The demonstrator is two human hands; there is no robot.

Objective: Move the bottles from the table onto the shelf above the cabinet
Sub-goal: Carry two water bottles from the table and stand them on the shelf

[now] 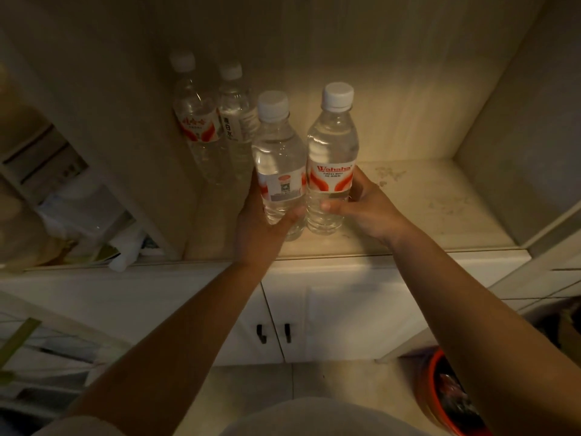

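Two clear water bottles with white caps stand side by side near the front of the shelf [424,212]. My left hand [261,225] grips the left bottle [278,158] low on its body, thumb across the front. My right hand [364,209] grips the right bottle [333,143], the one with a red and white label. Whether their bases touch the shelf is unclear. Two more bottles [217,121] stand together at the shelf's back left, against the side wall.
White cabinet doors [330,313] with dark handles lie below the shelf. A cluttered compartment [63,199] with papers and boxes is on the left. A red bin [446,401] sits on the floor at lower right. The shelf's right half is bare and stained.
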